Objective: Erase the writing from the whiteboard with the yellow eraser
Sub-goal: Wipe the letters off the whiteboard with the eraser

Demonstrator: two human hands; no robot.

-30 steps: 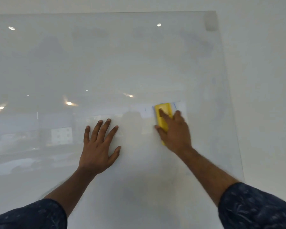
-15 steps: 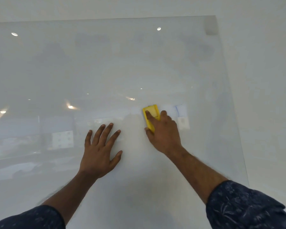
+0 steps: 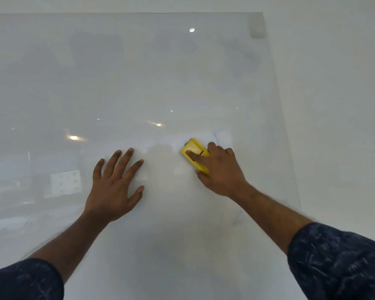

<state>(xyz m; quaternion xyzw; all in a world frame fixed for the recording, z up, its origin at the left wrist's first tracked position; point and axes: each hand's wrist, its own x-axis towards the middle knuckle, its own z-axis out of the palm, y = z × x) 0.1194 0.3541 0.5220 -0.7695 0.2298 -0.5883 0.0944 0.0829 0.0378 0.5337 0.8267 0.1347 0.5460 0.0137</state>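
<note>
A glossy whiteboard [image 3: 139,72] fills most of the view and reflects ceiling lights. My right hand [image 3: 222,171] presses the yellow eraser [image 3: 194,148] flat against the board right of centre, with the index finger laid along its top. The eraser is tilted, its upper end pointing up and left. Faint blue marker traces [image 3: 220,135] show just above and right of it, and a fainter smear [image 3: 237,219] lies beside my right forearm. My left hand [image 3: 114,185] rests flat on the board with fingers spread, apart from the eraser.
The board's right edge [image 3: 279,118] runs down beside a plain white wall [image 3: 333,105]. A grey mounting tab [image 3: 257,24] sits at the board's top right corner. Both forearms in dark patterned sleeves reach in from the bottom.
My right hand slid the eraser left across the board, then back a little to the right, and the eraser tilted. My left hand has stayed flat in place.
</note>
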